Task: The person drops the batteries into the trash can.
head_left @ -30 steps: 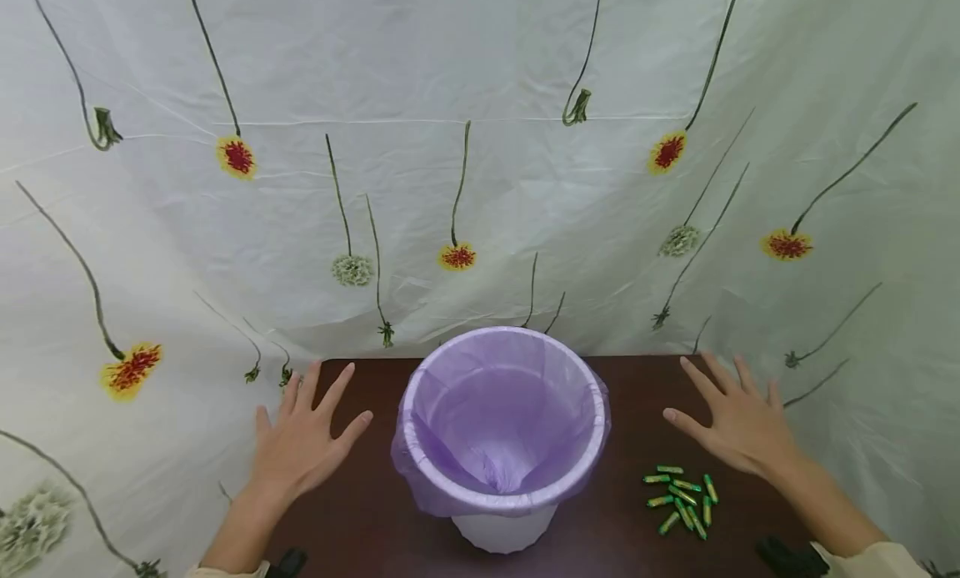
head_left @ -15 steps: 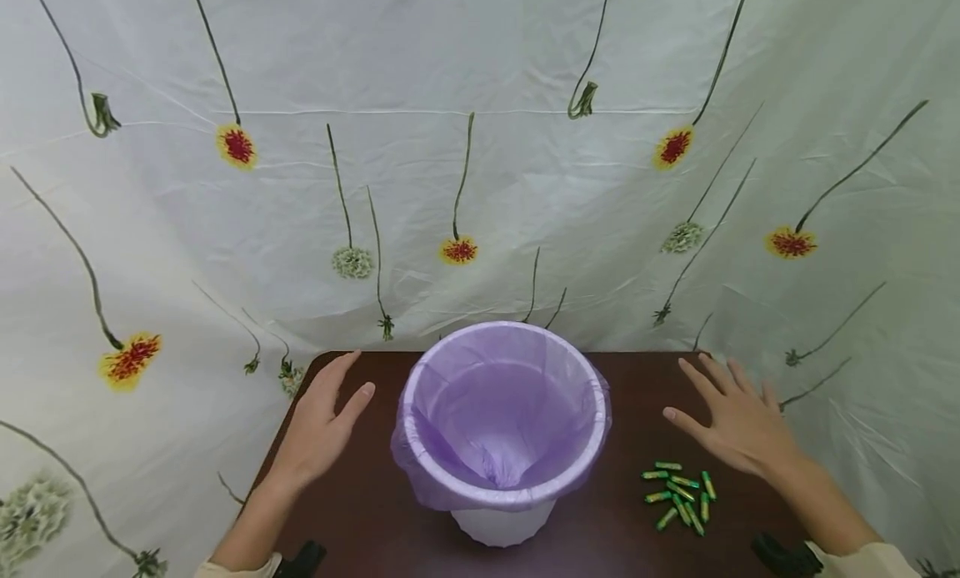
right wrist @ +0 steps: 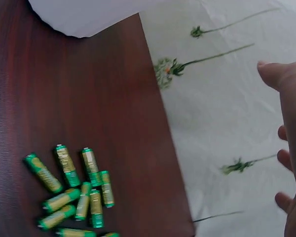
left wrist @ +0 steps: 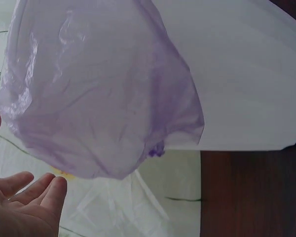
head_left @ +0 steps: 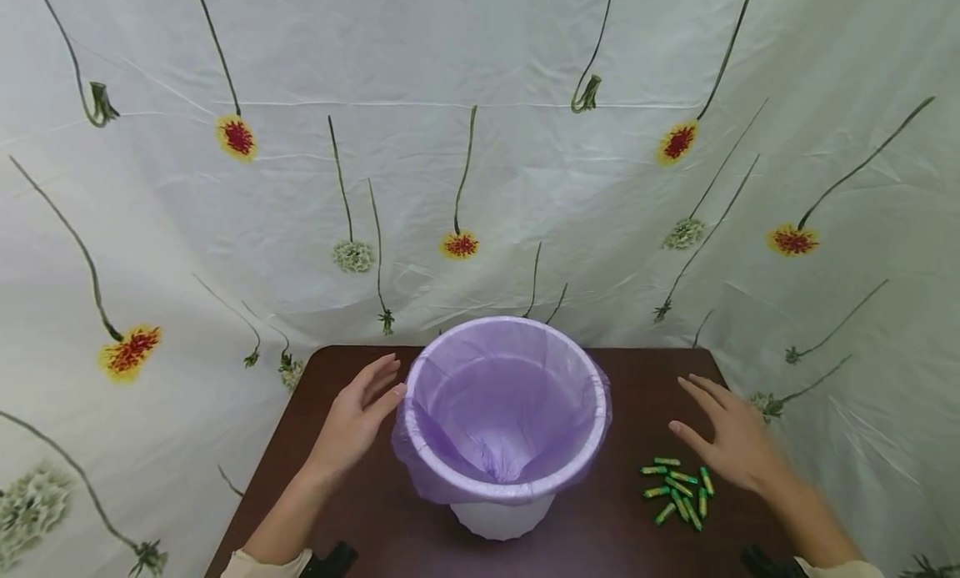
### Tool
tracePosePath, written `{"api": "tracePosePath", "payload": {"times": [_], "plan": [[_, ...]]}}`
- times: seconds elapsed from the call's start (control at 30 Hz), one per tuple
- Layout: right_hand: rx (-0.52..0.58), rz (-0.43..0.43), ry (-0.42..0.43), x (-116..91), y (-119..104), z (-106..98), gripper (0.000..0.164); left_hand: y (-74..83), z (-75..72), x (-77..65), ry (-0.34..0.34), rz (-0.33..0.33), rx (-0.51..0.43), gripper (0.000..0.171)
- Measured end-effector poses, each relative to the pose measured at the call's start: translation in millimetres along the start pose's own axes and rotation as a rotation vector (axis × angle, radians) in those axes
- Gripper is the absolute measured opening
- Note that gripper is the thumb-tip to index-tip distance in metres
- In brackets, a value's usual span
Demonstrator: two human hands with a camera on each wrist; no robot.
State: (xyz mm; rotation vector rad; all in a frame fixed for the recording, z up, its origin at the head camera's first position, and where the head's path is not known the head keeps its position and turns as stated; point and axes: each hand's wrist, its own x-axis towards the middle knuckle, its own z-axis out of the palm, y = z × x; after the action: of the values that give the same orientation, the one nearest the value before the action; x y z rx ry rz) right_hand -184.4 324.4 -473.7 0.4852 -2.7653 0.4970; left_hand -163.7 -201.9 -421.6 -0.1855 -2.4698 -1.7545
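Observation:
A white bin (head_left: 502, 518) lined with a translucent purple bag (head_left: 502, 394) stands mid-table, the bag folded over its rim. Close to the left side of that rim is my left hand (head_left: 348, 428), fingers loosely bent and thumb tip right at the bag's edge in the head view. The left wrist view has the same hand (left wrist: 32, 202) beside the hanging bag, holding nothing. Off to the right, my right hand (head_left: 738, 444) hovers with fingers spread, holding nothing. Just left of it lies a loose cluster of green and gold batteries (head_left: 678, 493), also seen as batteries (right wrist: 84, 197) in the right wrist view.
The dark brown table (head_left: 375, 511) has a rounded far-left corner. Behind it and along both sides hangs a white flower-print cloth (head_left: 480, 169). A black strap (head_left: 330, 559) sits at the left wrist, and another black strap (head_left: 765, 559) at the right.
My left hand has moved right, from beyond the table's left edge to the bin's rim, its spread fingers drawing together. My right hand has shifted slightly. The batteries stay put.

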Motion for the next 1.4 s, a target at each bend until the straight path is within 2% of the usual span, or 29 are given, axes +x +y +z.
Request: {"api": "tracePosePath", "payload": {"times": [0.27, 0.47, 0.53, 0.63, 0.73, 0.83, 1.17, 1.27, 1.4], "plan": [[0.125, 0.034, 0.104, -28, 13, 31, 0.058, -5.9, 14.0, 3.3, -0.022, -0.034, -0.183, 0.061], [0.188, 0.078, 0.193, -52, 17, 67, 0.051, -9.4, 18.5, 2.7, -0.056, -0.069, -0.285, 0.064], [0.199, 0.12, 0.2, -60, 18, 78, 0.049, -12.0, 20.5, 2.4, -0.061, -0.072, -0.329, 0.064], [0.231, 0.239, 0.175, -70, 18, 88, 0.048, -15.3, 24.1, 2.8, -0.06, -0.062, -0.382, 0.064], [0.254, 0.365, 0.151, -79, 18, 95, 0.047, -17.2, 26.6, 3.3, -0.049, -0.053, -0.403, 0.064], [0.259, 0.446, 0.144, -89, 18, 104, 0.046, -18.4, 28.4, 3.1, -0.034, -0.05, -0.415, 0.064], [0.256, 0.533, 0.162, -120, 25, 144, 0.033, -18.7, 31.7, 1.2, -0.017, -0.044, -0.437, 0.063], [0.268, 0.565, 0.188, -125, 24, 153, 0.029, -18.1, 32.1, 1.4, -0.016, -0.038, -0.434, 0.063], [0.249, 0.564, 0.231, -131, 23, 163, 0.025, -18.2, 32.7, 2.2, -0.014, -0.035, -0.427, 0.063]]}}
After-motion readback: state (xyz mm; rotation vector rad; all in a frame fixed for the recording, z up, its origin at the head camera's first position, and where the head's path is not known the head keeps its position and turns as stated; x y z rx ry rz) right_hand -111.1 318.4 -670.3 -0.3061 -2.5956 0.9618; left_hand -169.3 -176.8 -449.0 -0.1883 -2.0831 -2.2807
